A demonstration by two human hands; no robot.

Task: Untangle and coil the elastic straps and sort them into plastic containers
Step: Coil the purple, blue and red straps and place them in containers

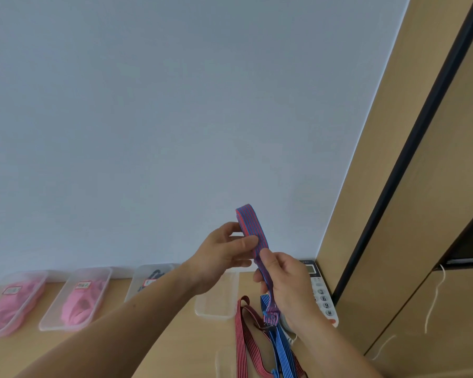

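Left hand (224,252), right hand (287,285) pinch folded strap (253,227) — aloft | containers (216,306) along wall (175,105)

Head cam faces fwd at wall (175,105), strap (253,230) close.

You have four plastic containers (36,298) (104,290) (138,274) (216,309): two hold pink straps (11,306) (80,301), one holds dark straps (155,275). You have three striped ones: one red-and-blue strap (253,227), one red-and-white strap (242,345), one blue-and-white strap (283,350). One telephone (322,296).
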